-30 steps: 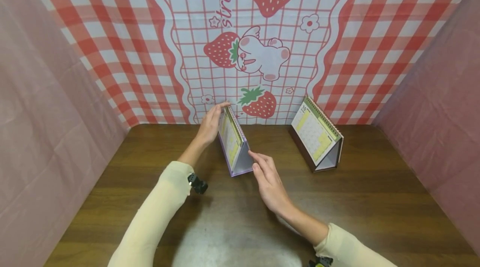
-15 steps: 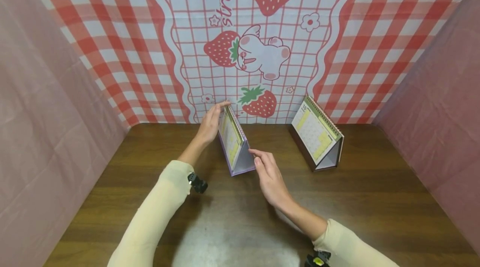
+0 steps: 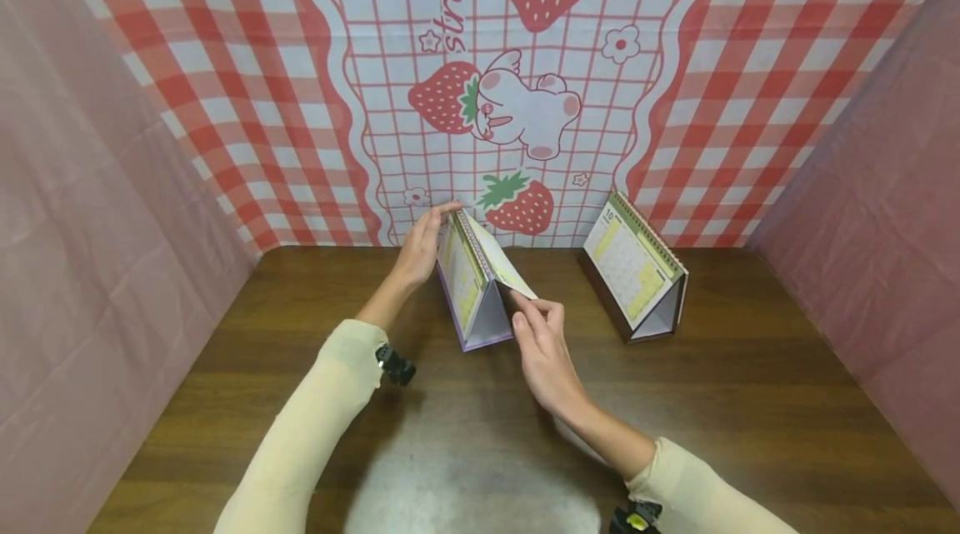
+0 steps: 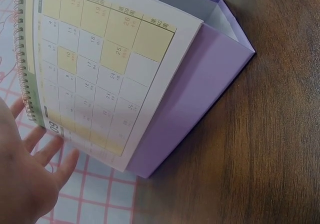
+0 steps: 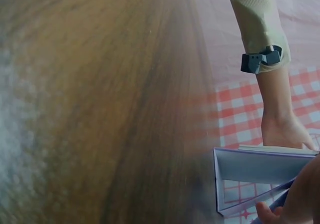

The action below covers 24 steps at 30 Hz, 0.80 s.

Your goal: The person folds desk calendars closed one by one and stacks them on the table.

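A purple desk calendar stands like a tent on the table, its coil binding along the top. Near the far end of that binding, my left hand rests with its fingers stretched out. In the left wrist view, a sheet headed 09 hangs over the purple base, and the left fingers are behind the coil. My right hand holds the free edge of a calendar page, raised off the stand's right side. In the right wrist view, that hand is partly cut off at the edge.
To the right stands a second desk calendar, brown at its base and showing month 10. Behind both, a red and white checked strawberry cloth hangs over the back of the wooden table. Pink drapes close off both sides.
My right hand, which was touching the calendar's near right edge, has lifted a page away from the stand's right side. My left hand has stayed at the far end.
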Motion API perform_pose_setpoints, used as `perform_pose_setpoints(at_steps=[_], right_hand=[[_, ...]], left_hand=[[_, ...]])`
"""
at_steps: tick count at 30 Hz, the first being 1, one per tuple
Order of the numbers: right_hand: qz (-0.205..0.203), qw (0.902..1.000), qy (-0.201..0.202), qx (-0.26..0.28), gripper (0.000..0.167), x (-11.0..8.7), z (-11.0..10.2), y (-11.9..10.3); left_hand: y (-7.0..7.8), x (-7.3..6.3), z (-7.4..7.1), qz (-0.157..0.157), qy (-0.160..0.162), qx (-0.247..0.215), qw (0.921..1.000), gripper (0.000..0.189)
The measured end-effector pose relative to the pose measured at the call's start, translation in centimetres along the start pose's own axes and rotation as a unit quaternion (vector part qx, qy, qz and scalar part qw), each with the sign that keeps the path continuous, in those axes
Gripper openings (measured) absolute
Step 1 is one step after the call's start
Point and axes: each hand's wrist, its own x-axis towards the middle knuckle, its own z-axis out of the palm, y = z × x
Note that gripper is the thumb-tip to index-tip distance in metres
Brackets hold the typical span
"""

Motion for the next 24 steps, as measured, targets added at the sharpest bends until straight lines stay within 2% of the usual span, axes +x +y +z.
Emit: perform_pose_setpoints(at_steps=[5,12,16,24], right_hand=[[-0.017,0.9997,-0.001,0.020,0.047,0.26,-0.02,0.07],[-0.015,0.9978,-0.003,0.064,0.049,0.32,-0.27,-0.07],[-0.021,0.9983,-0.008,0.054,0.054,0.26,-0.39,-0.02],[-0.033,0.9986,-0.011,0.041,0.053,0.51,-0.74,-0.29]], left_hand=[[0.13,-0.08,-0.06,0.000,0.003,0.000,1.0000,0.064],[0.16,-0.15,-0.04,-0.007,0.003,-0.005,1.0000,0.065],[0.10,-0.19,-0.02,-0.009,0.004,-0.009,0.9999,0.065],[0.02,-0.29,-0.02,-0.015,-0.002,-0.031,0.9994,0.064]])
